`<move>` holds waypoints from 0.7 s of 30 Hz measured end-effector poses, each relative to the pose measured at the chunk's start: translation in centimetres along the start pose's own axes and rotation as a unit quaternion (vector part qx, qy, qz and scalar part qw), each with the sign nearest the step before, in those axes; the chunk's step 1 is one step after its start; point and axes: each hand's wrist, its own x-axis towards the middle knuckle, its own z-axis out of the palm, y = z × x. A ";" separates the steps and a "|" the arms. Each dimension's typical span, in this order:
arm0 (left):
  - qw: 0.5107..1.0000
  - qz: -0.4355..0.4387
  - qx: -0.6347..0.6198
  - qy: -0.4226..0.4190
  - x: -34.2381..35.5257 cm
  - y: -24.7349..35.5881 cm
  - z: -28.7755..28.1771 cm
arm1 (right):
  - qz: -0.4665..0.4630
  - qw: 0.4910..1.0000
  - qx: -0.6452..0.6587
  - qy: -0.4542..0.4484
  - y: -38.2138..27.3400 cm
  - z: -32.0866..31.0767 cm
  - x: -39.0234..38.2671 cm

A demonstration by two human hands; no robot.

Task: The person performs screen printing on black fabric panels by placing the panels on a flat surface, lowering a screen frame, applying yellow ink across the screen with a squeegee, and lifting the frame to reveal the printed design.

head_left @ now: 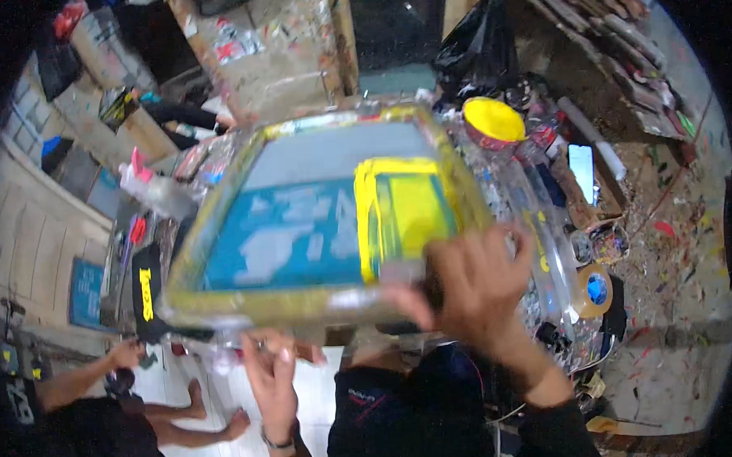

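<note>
A screen-printing frame (239,306) with a worn, yellow-stained wooden rim lies before me. Its mesh is teal and grey, and a thick band of wet yellow ink (368,228) outlines a yellow patch at the right. At the near right corner my right hand (483,293) is closed around what looks like a squeegee (402,271), mostly covered by the fingers and blurred. My left hand (273,375) is just below the frame's near rim, palm up and fingers apart. I see nothing held in it; whether its fingertips touch the rim is unclear.
A tub of yellow ink (496,121) stands beyond the frame's right side. Tape rolls (592,290) and a phone (581,170) lie farther right. A black strip with yellow print (146,291) is at the left. Another person's hand (126,353) shows lower left.
</note>
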 end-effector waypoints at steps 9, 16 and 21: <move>0.698 0.246 0.569 -0.358 0.6 -10.0 4.0 | -0.117 0.979 -0.085 0.142 5.2 -4.4 17.9; 0.886 0.066 0.451 -0.086 0.7 -8.8 -3.0 | 0.040 0.991 0.026 -0.125 5.9 -6.9 24.1; 0.887 0.113 0.412 0.178 3.4 -8.3 -15.4 | 0.004 0.998 -0.034 -0.054 7.2 -6.4 26.3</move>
